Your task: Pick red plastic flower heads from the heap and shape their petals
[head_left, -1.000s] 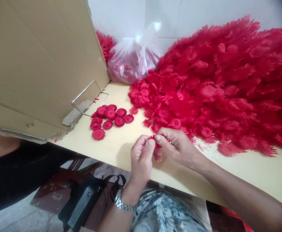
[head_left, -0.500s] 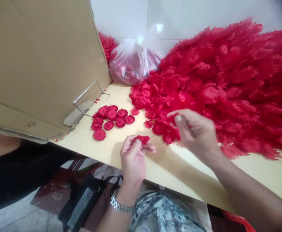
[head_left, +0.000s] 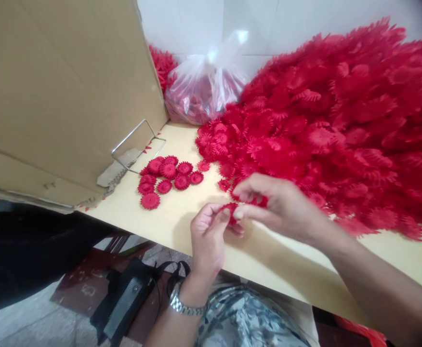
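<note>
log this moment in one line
left hand: holding red cutout | right hand: close beside it | red pile: on table

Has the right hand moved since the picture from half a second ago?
Yes: judged against the cardboard panel, the right hand has moved left, toward it, and is now close to the left hand.

Two hands (head_left: 208, 236), one wristwatch (head_left: 186, 306), one plastic bag (head_left: 204, 94), one wire frame (head_left: 128, 137) and at least ten clustered red rosettes (head_left: 168, 170) show.

I watch through one head-worn camera. It looks forward and down over the table (head_left: 182, 139), from close above.
</note>
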The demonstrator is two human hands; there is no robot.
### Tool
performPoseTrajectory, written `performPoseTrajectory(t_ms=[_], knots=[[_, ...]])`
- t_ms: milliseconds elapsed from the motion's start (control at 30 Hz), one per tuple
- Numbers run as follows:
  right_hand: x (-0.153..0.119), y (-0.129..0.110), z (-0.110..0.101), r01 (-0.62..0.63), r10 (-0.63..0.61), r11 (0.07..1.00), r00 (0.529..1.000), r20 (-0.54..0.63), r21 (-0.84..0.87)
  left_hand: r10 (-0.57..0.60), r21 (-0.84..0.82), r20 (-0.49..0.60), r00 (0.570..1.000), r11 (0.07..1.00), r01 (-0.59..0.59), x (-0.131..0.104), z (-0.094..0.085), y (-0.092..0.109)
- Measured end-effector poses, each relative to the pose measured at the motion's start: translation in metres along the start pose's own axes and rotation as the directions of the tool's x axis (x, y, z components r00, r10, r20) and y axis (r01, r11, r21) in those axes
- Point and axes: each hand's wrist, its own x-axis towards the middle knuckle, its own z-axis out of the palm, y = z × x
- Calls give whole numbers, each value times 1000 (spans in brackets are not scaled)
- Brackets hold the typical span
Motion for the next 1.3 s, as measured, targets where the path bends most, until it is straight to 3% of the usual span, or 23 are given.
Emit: performPoseTrajectory(t_ms=[100, 200, 267, 333, 500, 600, 700, 767, 867, 967, 1067, 1167, 1233, 1300], knots=[[-8, -3, 18, -175, 124, 937, 976, 181, 303, -12, 39, 37, 999, 999, 11, -4, -1, -3], [-11, 0, 24, -298, 132, 728, 944, 301, 617, -1, 44, 45, 999, 999, -1, -7, -2, -5], [-13, 2, 24, -337, 119, 622, 933, 340, 706, 30, 55, 48, 998, 998, -33, -8, -2, -5], [-14, 1, 24, -341, 125, 606, 933, 337, 719, 56, 72, 46, 997, 996, -60, -7, -2, -6], [-17, -2, 25, -246, 138, 788, 964, 227, 564, 66, 83, 16, 998, 994, -67, -6, -1, -7], [-18, -3, 25, -190, 116, 856, 977, 178, 481, 14, 70, 30, 999, 997, -17, -5, -1, -6], [-14, -3, 19, -75, 84, 959, 996, -19, 273, -31, 69, 93, 995, 997, 25, -5, -1, -4], [-6, 2, 8, 9, -13, 1000, 971, -238, -17, -17, 70, 123, 992, 998, 8, -5, -1, -2], [12, 17, -18, -19, -178, 914, 877, -445, -404, -41, 59, 149, 988, 998, 32, -5, 0, 0], [26, 34, -39, -99, -228, 775, 877, -422, -624, -98, 40, 130, 987, 995, 93, -3, 1, 1], [24, 38, -41, -50, -257, 766, 890, -376, -641, -90, 27, 95, 991, 996, 88, 0, 2, 1], [9, 27, -27, 70, -268, 859, 906, -328, -508, -77, 32, 73, 994, 997, 75, 1, 3, 1], [-2, 16, -14, 127, -208, 936, 951, -227, -327, -83, 35, 47, 995, 996, 81, 1, 5, 1], [-11, 9, -3, 107, -116, 989, 990, -79, -102, -87, 32, 20, 996, 996, 86, 1, 6, 1]])
